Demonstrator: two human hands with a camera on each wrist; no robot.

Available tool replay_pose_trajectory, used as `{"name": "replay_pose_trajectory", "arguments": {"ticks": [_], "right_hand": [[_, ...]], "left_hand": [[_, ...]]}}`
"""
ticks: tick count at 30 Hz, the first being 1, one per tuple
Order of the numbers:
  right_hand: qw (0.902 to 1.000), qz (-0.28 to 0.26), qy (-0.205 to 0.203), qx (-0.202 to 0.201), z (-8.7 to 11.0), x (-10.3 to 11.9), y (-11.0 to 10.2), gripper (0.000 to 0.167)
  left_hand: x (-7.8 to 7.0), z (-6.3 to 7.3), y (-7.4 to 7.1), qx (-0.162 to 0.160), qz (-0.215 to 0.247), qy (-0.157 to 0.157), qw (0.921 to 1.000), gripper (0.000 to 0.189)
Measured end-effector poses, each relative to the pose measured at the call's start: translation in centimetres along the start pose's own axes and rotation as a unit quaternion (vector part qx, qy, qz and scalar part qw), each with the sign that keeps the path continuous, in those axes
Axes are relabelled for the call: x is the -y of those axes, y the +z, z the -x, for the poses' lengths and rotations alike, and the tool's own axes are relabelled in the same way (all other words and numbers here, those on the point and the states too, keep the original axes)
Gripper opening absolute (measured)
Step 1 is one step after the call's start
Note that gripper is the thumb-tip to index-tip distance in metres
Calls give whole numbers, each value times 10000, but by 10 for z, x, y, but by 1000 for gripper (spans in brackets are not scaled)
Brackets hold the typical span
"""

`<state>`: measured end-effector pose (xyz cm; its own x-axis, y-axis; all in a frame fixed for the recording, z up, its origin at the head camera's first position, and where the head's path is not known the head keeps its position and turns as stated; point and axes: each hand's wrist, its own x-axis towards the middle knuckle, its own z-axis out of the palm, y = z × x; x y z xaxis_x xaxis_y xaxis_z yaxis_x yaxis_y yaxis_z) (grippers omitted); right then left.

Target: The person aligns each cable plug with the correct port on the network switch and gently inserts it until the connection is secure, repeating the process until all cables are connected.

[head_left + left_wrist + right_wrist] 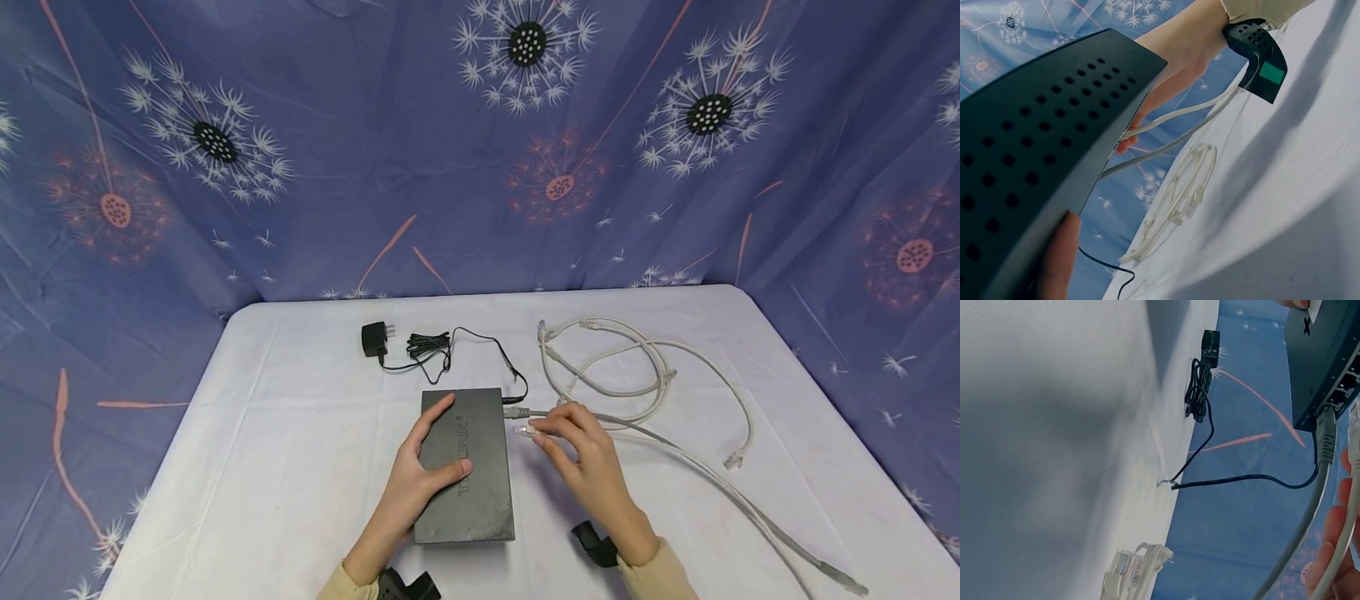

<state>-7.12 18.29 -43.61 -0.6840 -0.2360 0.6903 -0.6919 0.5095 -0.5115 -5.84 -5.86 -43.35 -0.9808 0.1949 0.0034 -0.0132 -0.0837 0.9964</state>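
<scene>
The thumb and fingers of the right hand (581,454) were pinched together on the clear RJ45 plug (523,430) of a white Ethernet cable (1342,547), the plug pointing leftward from the fingertips. Just past those fingertips stood the port side of a black TP-LINK network switch (483,517); whether the plug's tip touched a port was hard to tell, as the right wrist view cut it off at the edge.

The left hand (423,479) gripped the switch from its left side, thumb across the lettered top, index finger reaching toward the far edge and set well apart from the thumb — the other fingers were hidden by the casing. In the left wrist view, one face of the switch showed rows of vent holes (1044,127).

Just beyond the right fingertips, a grey Ethernet plug (516,412) sat in the end port, its cable running rightward behind the hand. A little farther from the fingers, a thin black power lead (483,337) met the same side of the switch and led back to a tied bundle and a two-prong power adapter (373,339), beyond the left fingers. Past the right knuckles lay loosely coiled whitish network cables (716,364) — all on a white tablecloth (285,467).
</scene>
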Motion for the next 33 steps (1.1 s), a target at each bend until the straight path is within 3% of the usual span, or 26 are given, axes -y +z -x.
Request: {"name": "replay_pose_trajectory", "arguments": {"ticks": [9, 33], "right_hand": [[9995, 286, -83, -84, -2, 0, 5, 13], [9940, 993, -402, -229, -7, 3, 8, 29]], "left_hand": [[1, 0, 0, 68, 224, -99, 9997, 80], [2, 1, 0, 81, 114, -51, 9999, 79]]}}
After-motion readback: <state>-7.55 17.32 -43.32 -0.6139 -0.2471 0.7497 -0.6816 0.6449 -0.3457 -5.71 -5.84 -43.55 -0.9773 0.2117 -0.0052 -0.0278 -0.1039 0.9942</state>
